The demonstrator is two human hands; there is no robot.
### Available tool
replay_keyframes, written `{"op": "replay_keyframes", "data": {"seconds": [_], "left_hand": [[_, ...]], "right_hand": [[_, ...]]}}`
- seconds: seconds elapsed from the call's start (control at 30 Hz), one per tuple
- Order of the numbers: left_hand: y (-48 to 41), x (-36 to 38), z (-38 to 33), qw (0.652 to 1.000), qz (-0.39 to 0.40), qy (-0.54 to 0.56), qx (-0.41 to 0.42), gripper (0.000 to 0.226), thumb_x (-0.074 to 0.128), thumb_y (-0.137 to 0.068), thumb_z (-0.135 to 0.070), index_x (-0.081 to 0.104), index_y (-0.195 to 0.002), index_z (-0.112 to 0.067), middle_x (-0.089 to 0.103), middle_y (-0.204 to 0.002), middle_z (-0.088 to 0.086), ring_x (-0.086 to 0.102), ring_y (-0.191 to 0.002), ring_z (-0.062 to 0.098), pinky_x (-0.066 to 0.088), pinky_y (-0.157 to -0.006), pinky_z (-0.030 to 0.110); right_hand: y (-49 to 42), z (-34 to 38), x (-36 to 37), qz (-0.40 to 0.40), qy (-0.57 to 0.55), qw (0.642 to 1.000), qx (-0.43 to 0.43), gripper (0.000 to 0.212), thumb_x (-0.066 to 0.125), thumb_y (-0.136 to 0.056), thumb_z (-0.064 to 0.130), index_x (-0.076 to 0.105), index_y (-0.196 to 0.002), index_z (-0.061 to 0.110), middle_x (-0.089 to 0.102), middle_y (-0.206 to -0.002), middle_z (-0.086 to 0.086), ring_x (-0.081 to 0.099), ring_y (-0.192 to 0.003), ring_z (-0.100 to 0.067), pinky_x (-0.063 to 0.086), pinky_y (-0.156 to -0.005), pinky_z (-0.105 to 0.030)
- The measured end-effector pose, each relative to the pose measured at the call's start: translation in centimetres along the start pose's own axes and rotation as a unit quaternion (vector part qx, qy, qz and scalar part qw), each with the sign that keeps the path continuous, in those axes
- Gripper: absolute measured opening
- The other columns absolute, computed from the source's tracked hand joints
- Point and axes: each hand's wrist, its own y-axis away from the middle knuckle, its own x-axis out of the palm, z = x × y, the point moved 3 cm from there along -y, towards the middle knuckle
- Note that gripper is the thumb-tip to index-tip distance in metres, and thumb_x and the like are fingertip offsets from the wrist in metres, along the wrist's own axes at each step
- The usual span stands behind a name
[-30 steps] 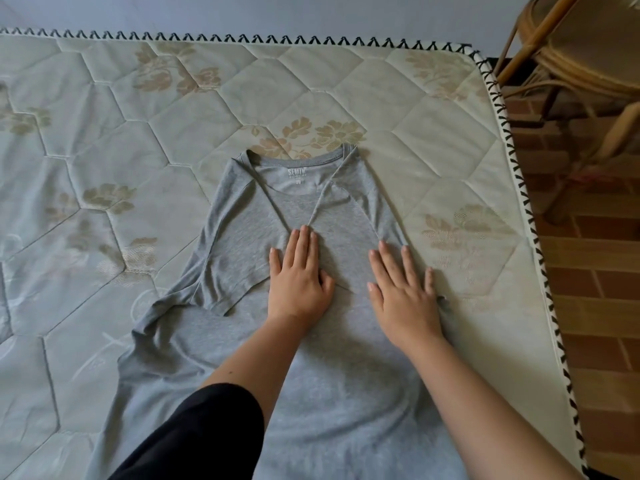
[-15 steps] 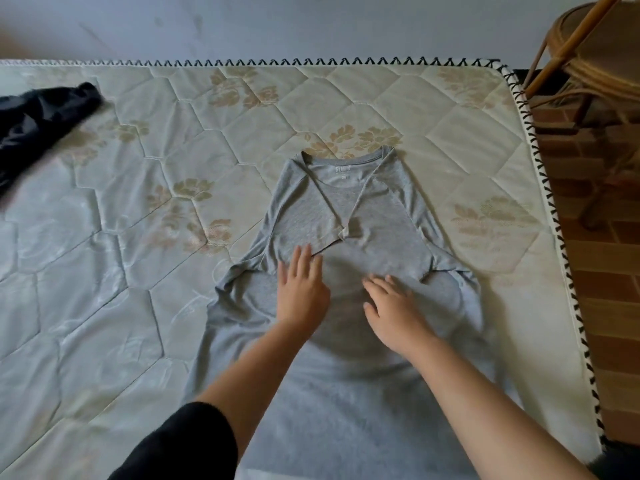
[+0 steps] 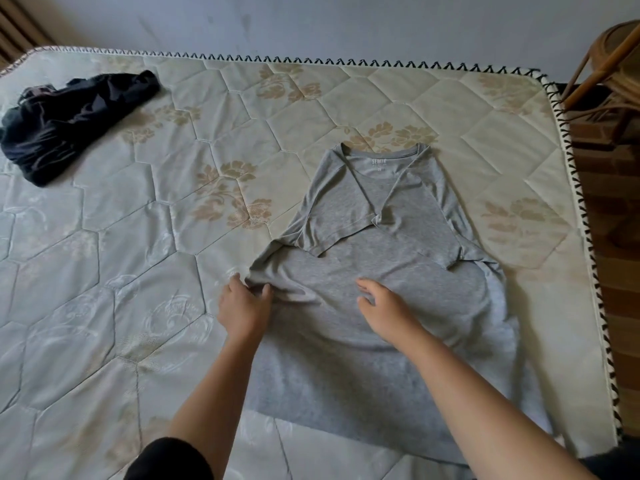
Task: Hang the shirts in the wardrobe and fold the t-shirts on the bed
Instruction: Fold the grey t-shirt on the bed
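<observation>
Half a second ago both hands lay on the middle of the gray t-shirt (image 3: 398,261). Now the left hand (image 3: 244,311) has moved to the shirt's left edge, below the folded-in sleeve, and pinches a bunch of fabric there. The right hand (image 3: 384,303) is over the shirt's middle, fingers loosely curled, grasping nothing. The shirt lies collar-up in the centre-right of the frame on a quilted floral mattress (image 3: 138,271). More of a crumpled black garment (image 3: 69,123) now shows at upper left. A pale wall (image 3: 346,26) runs behind, with a rattan chair (image 3: 616,74) on a brick floor (image 3: 616,237) at right.
</observation>
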Motion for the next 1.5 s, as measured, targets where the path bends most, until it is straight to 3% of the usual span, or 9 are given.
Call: {"op": "replay_keyframes", "data": {"seconds": [0.2, 0.3, 0.43, 0.57, 0.7, 0.9, 1.13, 1.37, 1.5], "left_hand": [[-0.8, -2.4, -3.4, 0.99, 0.11, 0.067, 0.062, 0.021, 0.061, -0.081, -0.008, 0.059, -0.101, -0.009, 0.058, -0.079, 0.005, 0.056, -0.08, 0.024, 0.042, -0.067, 0.032], [3.8, -2.6, -8.8, 0.958, 0.146, 0.064, 0.239, 0.041, 0.059, -0.08, -0.003, 0.063, -0.117, -0.021, 0.066, -0.085, 0.003, 0.06, -0.076, 0.019, 0.045, -0.066, 0.029], [11.1, 3.2, -12.5, 0.864, 0.282, -0.093, 0.406, 0.05, 0.049, -0.087, -0.006, 0.053, -0.132, -0.026, 0.066, -0.117, 0.006, 0.059, -0.107, 0.024, 0.043, -0.086, 0.029], [12.9, 6.5, -12.2, 0.865, 0.306, -0.102, 0.385, 0.03, 0.054, -0.085, -0.011, 0.058, -0.114, -0.008, 0.064, -0.104, 0.014, 0.059, -0.098, 0.031, 0.037, -0.07, 0.027], [12.6, 7.1, -9.9, 0.888, 0.269, -0.15, 0.341, 0.04, 0.052, -0.089, -0.044, 0.05, -0.114, -0.012, 0.06, -0.111, 0.009, 0.058, -0.101, 0.027, 0.047, -0.082, 0.034], [12.8, 5.5, -6.9, 0.83, 0.253, -0.338, 0.365, 0.034, 0.054, -0.087, -0.031, 0.046, -0.112, -0.01, 0.059, -0.114, 0.008, 0.057, -0.104, 0.029, 0.041, -0.08, 0.034], [16.3, 5.2, -7.3, 0.875, 0.28, -0.142, 0.368, 0.02, 0.046, -0.091, -0.013, 0.052, -0.107, -0.002, 0.064, -0.097, 0.016, 0.057, -0.081, 0.029, 0.033, -0.061, 0.027], [17.6, 6.3, -6.4, 0.835, 0.28, -0.292, 0.373, 0.034, 0.047, -0.092, -0.03, 0.049, -0.119, -0.01, 0.061, -0.114, 0.011, 0.057, -0.104, 0.029, 0.043, -0.08, 0.034], [16.8, 5.3, -4.7, 0.768, 0.208, -0.448, 0.409, 0.053, 0.053, -0.089, -0.045, 0.044, -0.131, -0.014, 0.046, -0.133, 0.011, 0.038, -0.126, 0.031, 0.027, -0.104, 0.043]], "right_hand": [[-0.1, -0.8, 0.0, -0.048, -0.07, 0.996, 0.042, 0.038, 0.043, -0.098, 0.012, 0.046, -0.136, 0.01, 0.052, -0.136, -0.008, 0.05, -0.124, -0.019, 0.036, -0.096, -0.023], [-0.4, -0.7, -0.7, -0.126, -0.161, 0.977, 0.067, 0.032, 0.044, -0.098, 0.009, 0.052, -0.127, 0.002, 0.056, -0.128, -0.016, 0.053, -0.118, -0.029, 0.039, -0.097, -0.03], [0.5, -1.4, -2.1, -0.185, -0.275, 0.934, 0.13, 0.036, 0.038, -0.101, 0.02, 0.05, -0.127, -0.001, 0.054, -0.128, -0.019, 0.051, -0.113, -0.028, 0.038, -0.089, -0.029], [1.8, -2.9, -2.7, -0.142, -0.308, 0.924, 0.177, 0.043, 0.038, -0.101, 0.033, 0.047, -0.13, 0.004, 0.055, -0.12, -0.011, 0.051, -0.114, -0.027, 0.038, -0.092, -0.03], [2.3, -4.0, -2.4, -0.118, -0.316, 0.919, 0.206, 0.029, 0.048, -0.096, 0.03, 0.051, -0.109, 0.004, 0.056, -0.098, -0.012, 0.057, -0.099, -0.031, 0.047, -0.093, -0.042], [3.3, -3.9, -0.5, -0.065, -0.304, 0.925, 0.22, 0.019, 0.051, -0.093, 0.03, 0.051, -0.101, 0.013, 0.063, -0.106, -0.013, 0.064, -0.088, -0.026, 0.049, -0.071, -0.037], [4.9, -4.0, 0.1, -0.077, -0.306, 0.924, 0.215, 0.05, 0.056, -0.093, 0.036, 0.043, -0.129, 0.003, 0.048, -0.116, -0.009, 0.047, -0.114, -0.028, 0.033, -0.082, -0.027], [6.4, -5.9, 0.8, -0.097, -0.228, 0.941, 0.232, 0.02, 0.054, -0.089, 0.013, 0.043, -0.073, 0.011, 0.048, -0.076, -0.006, 0.044, -0.066, -0.016, 0.035, -0.057, -0.027], [7.4, -5.8, 1.5, -0.067, -0.257, 0.937, 0.226, 0.015, 0.056, -0.091, 0.022, 0.045, -0.086, 0.013, 0.052, -0.089, -0.004, 0.05, -0.079, -0.018, 0.045, -0.067, -0.032]]}}
